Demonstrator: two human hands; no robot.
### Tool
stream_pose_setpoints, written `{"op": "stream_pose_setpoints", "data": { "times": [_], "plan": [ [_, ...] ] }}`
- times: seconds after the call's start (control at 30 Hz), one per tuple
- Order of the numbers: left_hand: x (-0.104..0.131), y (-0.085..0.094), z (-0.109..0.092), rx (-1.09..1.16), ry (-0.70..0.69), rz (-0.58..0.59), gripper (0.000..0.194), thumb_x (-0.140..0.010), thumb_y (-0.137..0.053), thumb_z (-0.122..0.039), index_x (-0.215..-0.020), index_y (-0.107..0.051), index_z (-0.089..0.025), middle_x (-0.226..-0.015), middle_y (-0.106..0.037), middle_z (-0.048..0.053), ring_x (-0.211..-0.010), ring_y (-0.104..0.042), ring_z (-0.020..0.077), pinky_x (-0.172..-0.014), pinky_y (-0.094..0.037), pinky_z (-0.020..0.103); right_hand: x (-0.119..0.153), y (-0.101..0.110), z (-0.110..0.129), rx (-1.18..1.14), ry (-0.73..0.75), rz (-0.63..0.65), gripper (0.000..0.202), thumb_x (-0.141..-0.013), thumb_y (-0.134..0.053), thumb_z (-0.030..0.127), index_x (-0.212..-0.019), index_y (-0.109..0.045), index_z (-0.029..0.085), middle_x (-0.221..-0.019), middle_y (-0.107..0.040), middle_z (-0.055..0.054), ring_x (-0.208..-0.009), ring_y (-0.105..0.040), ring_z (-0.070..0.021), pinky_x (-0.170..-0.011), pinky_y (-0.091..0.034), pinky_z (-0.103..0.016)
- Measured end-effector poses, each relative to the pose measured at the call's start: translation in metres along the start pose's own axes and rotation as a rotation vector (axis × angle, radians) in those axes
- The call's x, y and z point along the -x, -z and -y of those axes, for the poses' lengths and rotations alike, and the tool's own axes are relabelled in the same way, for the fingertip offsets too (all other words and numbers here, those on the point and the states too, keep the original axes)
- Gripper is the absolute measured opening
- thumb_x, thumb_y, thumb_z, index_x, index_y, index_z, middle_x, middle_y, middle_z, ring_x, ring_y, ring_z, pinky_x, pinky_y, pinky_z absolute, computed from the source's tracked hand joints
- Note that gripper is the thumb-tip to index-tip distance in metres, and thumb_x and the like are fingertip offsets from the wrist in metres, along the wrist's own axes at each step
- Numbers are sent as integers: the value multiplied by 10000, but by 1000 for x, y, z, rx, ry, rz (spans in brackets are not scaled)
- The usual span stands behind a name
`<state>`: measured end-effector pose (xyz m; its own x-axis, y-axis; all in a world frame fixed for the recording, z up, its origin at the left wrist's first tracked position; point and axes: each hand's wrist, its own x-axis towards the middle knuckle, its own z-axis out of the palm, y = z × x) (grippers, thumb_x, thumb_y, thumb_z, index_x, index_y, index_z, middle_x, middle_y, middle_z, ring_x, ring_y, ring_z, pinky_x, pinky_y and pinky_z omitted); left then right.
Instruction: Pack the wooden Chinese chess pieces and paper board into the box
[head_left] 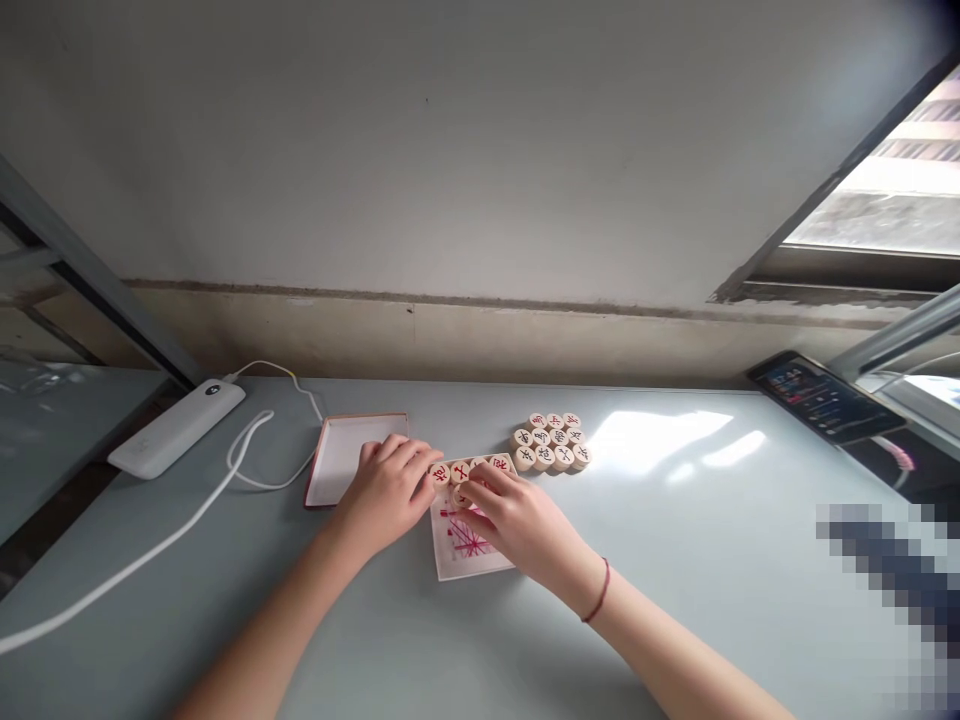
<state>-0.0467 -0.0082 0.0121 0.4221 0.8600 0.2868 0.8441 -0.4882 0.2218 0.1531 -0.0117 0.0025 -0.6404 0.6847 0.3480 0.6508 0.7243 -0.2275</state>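
Observation:
A small white open box (441,560) stands in front of me, with a row of round wooden Chinese chess pieces (460,473) along its far side and red lines on its bottom. My right hand (517,520) reaches over the box, thumb and fingers closed around another chess piece (460,496) just nearer than that row. At the box's far left corner rests my left hand (390,490), its bent fingers apart, with nothing visible in them. Beyond the box to the right, more Chinese chess pieces (555,440) sit in a close block. My right fingers partly hide the row.
The shallow box lid (337,465) lies left, partly behind my left hand. A white power bank (176,428) with a white cable (191,525) is farther left. A phone (825,395) leans at the far right, against a metal frame. A wall (450,340) closes the table's back.

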Motion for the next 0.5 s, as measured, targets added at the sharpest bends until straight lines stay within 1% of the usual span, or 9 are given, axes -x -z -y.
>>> {"op": "stream_pose_setpoints", "data": {
  "times": [0.1,0.2,0.3,0.5],
  "plan": [
    [0,-1,1,-10,7,-8,262,-861,-444,-159,-1052,-613,-219,-1034,-668,37,-961,-544,203,-809,-363,354,1,3,2,90,-45,22,57,-858,-581,221,-824,-586,176,-761,-627,-27,-570,-548,-125,-452,-278,-246],
    [0,-1,1,-13,18,0,256,-857,-446,-146,-1034,-618,-217,-1019,-679,30,-950,-551,201,-792,-352,354,2,6,5,115,-88,69,23,-828,-596,178,-845,-581,182,-722,-648,-9,-555,-559,-126,-435,-209,-251],
    [1,-1,1,-12,28,17,259,-859,-440,-132,-1030,-619,-212,-1010,-689,28,-948,-558,201,-791,-343,359,1,4,8,97,-109,105,33,-835,-567,150,-841,-569,183,-750,-665,-7,-561,-565,-122,-434,-194,-252],
    [1,-1,1,-10,24,35,271,-862,-423,-117,-1021,-620,-214,-1009,-691,30,-940,-564,191,-789,-338,350,1,-5,9,60,-85,84,48,-863,-533,155,-825,-549,180,-718,-648,-5,-562,-560,-116,-457,-215,-249]
  ]
}}
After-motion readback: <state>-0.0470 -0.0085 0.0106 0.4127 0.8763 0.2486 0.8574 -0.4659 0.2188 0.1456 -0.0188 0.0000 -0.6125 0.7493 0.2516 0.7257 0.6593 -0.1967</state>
